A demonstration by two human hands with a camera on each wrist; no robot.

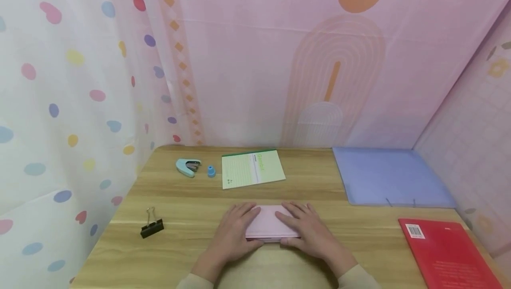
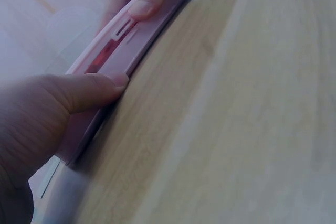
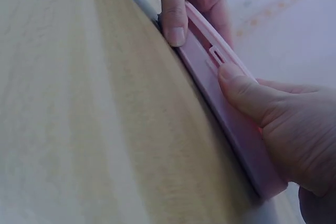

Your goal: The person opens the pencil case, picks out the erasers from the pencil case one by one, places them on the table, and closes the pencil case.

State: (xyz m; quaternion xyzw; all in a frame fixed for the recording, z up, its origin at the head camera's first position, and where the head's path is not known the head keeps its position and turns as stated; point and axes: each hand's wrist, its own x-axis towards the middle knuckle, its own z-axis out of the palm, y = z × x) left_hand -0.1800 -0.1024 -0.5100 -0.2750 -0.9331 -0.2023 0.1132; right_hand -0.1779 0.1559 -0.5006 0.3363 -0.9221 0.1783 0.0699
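A pink plastic case (image 1: pixel 268 222) lies flat on the wooden table in front of me, between both hands. My left hand (image 1: pixel 235 232) holds its left end, fingers over the lid and thumb on the front side. My right hand (image 1: pixel 310 231) grips the other end in the same way. In the left wrist view, a narrow gap shows under the lid of the pink case (image 2: pixel 142 38), with something red inside. The right wrist view shows a small latch loop (image 3: pixel 217 54) on the lid's edge, close to the right thumb.
A black binder clip (image 1: pixel 152 228) lies at left. Farther back are a light blue stapler (image 1: pixel 186 167), a small blue cone-shaped piece (image 1: pixel 211 171) and a green notepad (image 1: pixel 252 168). To the right lie a blue folder (image 1: pixel 393 176) and a red book (image 1: pixel 451 253).
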